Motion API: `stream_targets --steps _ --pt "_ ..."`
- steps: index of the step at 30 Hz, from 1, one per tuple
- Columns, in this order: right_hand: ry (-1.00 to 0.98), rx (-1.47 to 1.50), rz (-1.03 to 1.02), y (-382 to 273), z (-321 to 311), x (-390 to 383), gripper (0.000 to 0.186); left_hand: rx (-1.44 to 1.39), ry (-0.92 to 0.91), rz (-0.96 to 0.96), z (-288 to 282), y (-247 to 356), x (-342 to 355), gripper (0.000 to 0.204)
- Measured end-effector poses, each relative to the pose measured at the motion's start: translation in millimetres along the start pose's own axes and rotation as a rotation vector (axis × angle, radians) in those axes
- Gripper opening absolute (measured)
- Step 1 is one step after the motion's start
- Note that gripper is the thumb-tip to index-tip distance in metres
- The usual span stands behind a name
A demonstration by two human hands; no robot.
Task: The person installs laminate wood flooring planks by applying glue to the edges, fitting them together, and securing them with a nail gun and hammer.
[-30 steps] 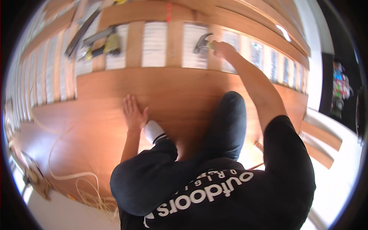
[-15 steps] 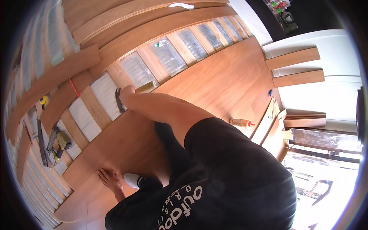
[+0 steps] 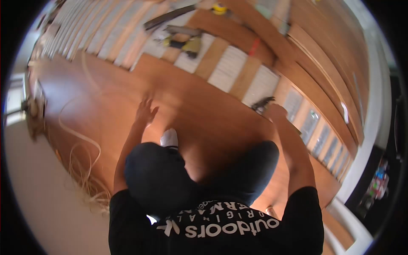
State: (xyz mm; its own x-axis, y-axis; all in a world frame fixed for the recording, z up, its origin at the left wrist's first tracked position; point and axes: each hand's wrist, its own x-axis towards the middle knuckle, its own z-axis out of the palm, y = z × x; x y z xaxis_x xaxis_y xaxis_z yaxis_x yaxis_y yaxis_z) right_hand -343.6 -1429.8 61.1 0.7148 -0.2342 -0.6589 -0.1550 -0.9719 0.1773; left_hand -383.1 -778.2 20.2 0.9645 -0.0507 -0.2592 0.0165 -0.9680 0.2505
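My right hand (image 3: 276,111) is closed around a hammer, gripping it close to its dark claw head (image 3: 262,103). A bit of the handle shows past the fist. The hammer is at the edge of the laid wooden floor (image 3: 204,110), where the boards meet the open battens. My left hand (image 3: 146,113) rests on the floorboards with its fingers spread, holding nothing. Across the battens, a nail gun (image 3: 187,42) lies on its side, left of the hammer and farther off.
Loose planks (image 3: 272,40) lie over the battens (image 3: 244,78) at the far right. A yellow tape measure (image 3: 219,8) and a long dark bar (image 3: 170,17) lie beyond the nail gun. A pale hose (image 3: 87,170) coils on the floor at left.
The view has swung round to the left, bringing the hose and the left wall into sight. My right hand still grips the hammer by the floor's edge; my left hand stays on the boards.
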Motion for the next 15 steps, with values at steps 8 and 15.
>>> stream_targets --steps 8,15 --pt "0.147 0.03 -0.013 -39 -54 -44 0.029 0.189 0.019 0.029 -66 -59 68 0.06" --pt "0.038 0.589 -0.313 -250 -161 -13 0.032 0.121 0.196 0.018 -36 -60 112 0.069"
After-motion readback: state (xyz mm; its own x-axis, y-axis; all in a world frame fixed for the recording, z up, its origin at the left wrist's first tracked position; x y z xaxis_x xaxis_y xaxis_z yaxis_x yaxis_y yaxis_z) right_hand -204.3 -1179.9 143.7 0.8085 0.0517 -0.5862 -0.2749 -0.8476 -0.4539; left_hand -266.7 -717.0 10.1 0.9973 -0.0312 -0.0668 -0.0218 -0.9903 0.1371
